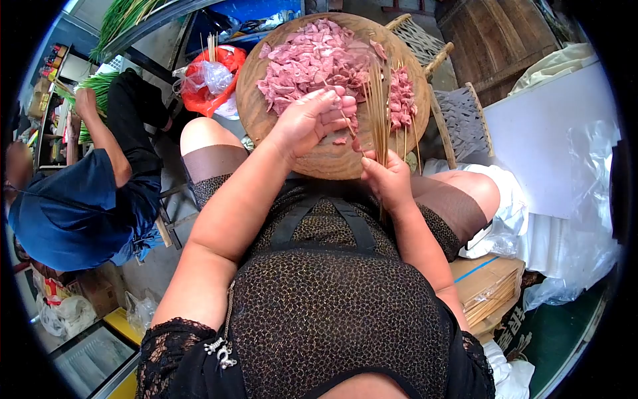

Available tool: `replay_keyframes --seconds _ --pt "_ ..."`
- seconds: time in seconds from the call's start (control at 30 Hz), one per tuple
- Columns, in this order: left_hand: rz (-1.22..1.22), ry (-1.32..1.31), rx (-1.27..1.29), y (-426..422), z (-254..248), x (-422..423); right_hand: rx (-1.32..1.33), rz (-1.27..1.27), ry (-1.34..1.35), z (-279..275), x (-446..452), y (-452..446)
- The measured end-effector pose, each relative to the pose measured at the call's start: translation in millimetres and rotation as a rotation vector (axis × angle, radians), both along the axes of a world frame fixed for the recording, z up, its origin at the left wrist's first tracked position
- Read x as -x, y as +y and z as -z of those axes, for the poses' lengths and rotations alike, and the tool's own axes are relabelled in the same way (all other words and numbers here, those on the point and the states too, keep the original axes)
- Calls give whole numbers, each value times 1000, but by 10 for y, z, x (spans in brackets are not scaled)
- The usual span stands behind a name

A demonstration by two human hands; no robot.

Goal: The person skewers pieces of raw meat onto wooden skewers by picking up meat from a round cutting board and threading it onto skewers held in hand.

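Cut pink raw meat (316,56) is heaped on a round wooden board (256,86) before me. My left hand (312,120), palm turned up, has its fingers curled and its thumb close to the index finger, seemingly around a small piece of meat partly hidden by them. My right hand (387,178) grips an upright bundle of bamboo skewers (379,113) together with one slanting skewer. A piece of meat (357,143) is threaded on that slanting skewer, whose upper part reaches my left fingers. Loaded meat skewers (401,100) lie along the board's right side.
A red plastic bag (206,90) with skewers stands left of the board. Another person in a dark blue shirt (70,206) sits at the left, one hand on green stalks (98,90). Woven stools (462,116) and a white panel (551,139) are at right.
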State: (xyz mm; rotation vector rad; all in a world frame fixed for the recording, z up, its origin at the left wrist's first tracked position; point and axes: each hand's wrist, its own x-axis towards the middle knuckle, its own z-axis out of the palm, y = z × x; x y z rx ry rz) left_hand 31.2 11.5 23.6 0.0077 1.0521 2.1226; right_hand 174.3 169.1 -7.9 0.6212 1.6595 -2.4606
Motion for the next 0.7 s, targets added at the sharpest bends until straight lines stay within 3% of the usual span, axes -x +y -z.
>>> replay_keyframes --seconds 0.2,0.47,0.6,0.7 --pt "85 -46 3 176 128 -182 5 56 -8 -16 73 3" --pt "-52 77 207 169 299 -65 12 -55 -58 -25 58 37" --pt "-53 -23 51 223 272 -157 39 -52 -34 -11 56 21" --pt "-24 -38 81 237 262 -162 74 -40 -24 11 57 34"
